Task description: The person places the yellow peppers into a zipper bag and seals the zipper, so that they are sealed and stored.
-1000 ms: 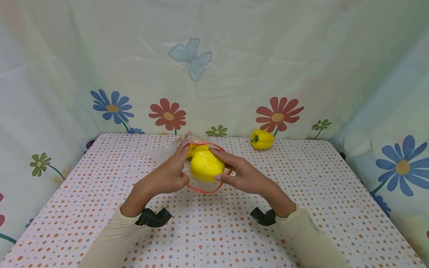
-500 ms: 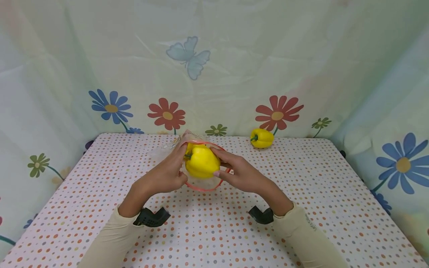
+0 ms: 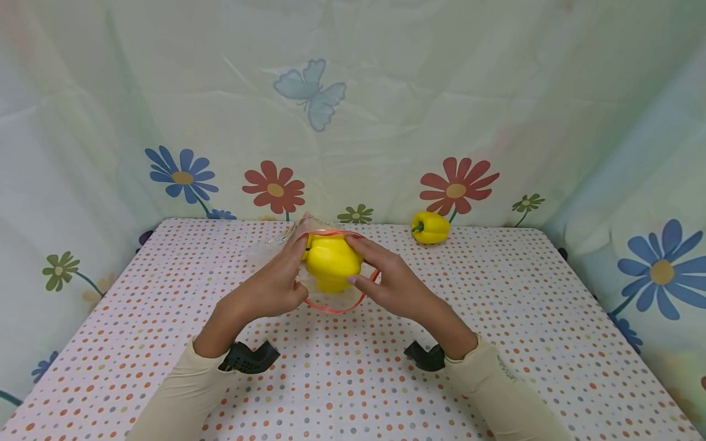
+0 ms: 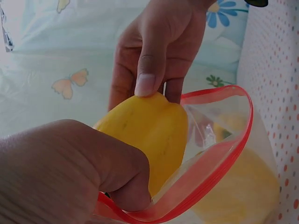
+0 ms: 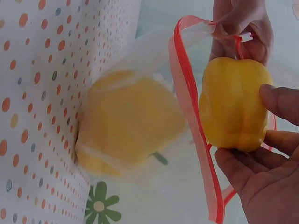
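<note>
A clear zip bag (image 5: pixel 187 79) with a red rim stands with its mouth held wide. My left hand (image 3: pixel 271 283) pinches the rim at the left, thumb curled over the edge. My right hand (image 3: pixel 390 277) holds a yellow bell pepper (image 3: pixel 333 256) at the bag's mouth, thumb on one side and fingers on the other. In the right wrist view that pepper (image 5: pixel 236 102) is level with the red rim. Yellow peppers (image 5: pixel 131 126) show blurred through the plastic lower in the bag; how many is unclear.
Another yellow bell pepper (image 3: pixel 431 228) lies at the back right of the dotted table (image 3: pixel 342 380). A flowered curtain (image 3: pixel 386 122) hangs behind the table and along its sides.
The pepper in my right hand has shifted slightly left and turned in the bag's mouth. My right hand has followed it a little left. My left hand keeps its grip on the rim.
</note>
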A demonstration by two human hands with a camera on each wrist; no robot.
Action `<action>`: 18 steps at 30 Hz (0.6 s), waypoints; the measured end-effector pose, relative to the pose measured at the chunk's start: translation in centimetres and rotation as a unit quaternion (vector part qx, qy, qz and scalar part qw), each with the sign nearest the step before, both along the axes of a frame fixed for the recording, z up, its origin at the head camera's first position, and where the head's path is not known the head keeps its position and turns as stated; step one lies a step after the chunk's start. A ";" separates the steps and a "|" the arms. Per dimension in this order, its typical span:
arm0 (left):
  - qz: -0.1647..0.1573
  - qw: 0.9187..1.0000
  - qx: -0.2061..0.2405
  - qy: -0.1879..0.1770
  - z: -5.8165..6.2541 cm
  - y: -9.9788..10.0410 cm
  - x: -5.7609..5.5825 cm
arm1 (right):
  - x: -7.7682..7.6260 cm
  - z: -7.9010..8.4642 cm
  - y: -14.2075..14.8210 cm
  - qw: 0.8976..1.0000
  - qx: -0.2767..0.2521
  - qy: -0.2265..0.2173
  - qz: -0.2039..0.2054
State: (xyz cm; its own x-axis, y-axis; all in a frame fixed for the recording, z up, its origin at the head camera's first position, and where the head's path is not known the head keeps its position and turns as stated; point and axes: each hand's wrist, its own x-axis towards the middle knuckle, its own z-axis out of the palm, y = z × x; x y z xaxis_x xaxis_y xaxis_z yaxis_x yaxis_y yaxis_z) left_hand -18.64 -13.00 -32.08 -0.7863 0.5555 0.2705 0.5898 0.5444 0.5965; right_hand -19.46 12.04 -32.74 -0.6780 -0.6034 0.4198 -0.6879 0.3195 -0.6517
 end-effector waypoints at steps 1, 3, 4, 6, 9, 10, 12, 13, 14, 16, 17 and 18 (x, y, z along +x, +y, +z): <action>-0.001 1.000 0.001 0.002 0.0 0.0 0.0 | 0.0 0.0 -0.2 1.000 -0.002 0.004 -0.002; -0.001 1.000 0.002 0.008 0.1 0.0 0.0 | 0.0 0.0 -0.4 1.000 -0.004 0.012 -0.007; -0.001 1.000 0.001 0.010 0.1 -0.1 0.0 | 0.0 0.0 -0.5 1.000 -0.005 0.013 -0.010; 0.000 1.000 0.001 0.015 0.1 -0.1 0.0 | 0.0 0.0 -0.7 1.000 -0.010 0.013 -0.016; -0.001 1.000 0.003 0.020 0.2 -0.2 0.0 | -0.1 0.0 -0.9 0.999 -0.023 0.016 -0.021; -0.001 1.000 0.004 0.022 0.2 -0.2 0.0 | -0.1 -0.1 -1.0 0.999 -0.028 0.017 -0.024; -0.002 1.000 0.005 0.025 0.2 -0.2 0.0 | -0.1 -0.2 -1.1 0.999 -0.035 0.021 -0.032; -0.002 1.000 0.005 0.026 0.3 -0.2 0.0 | -0.2 -0.2 -1.2 0.998 -0.038 0.022 -0.036; -0.002 1.000 0.006 0.027 0.3 -0.2 0.0 | -0.2 -0.3 -1.2 0.998 -0.040 0.023 -0.042; 0.001 1.000 0.004 0.027 0.3 -0.2 0.1 | -0.2 -0.3 -1.3 0.998 -0.040 0.027 -0.051; 0.003 1.000 0.004 0.027 0.3 -0.2 0.1 | -0.3 -0.3 -1.3 0.997 -0.041 0.029 -0.055; 0.005 1.000 0.002 0.027 0.3 -0.2 0.1 | -0.3 -0.3 -1.4 0.997 -0.041 0.031 -0.056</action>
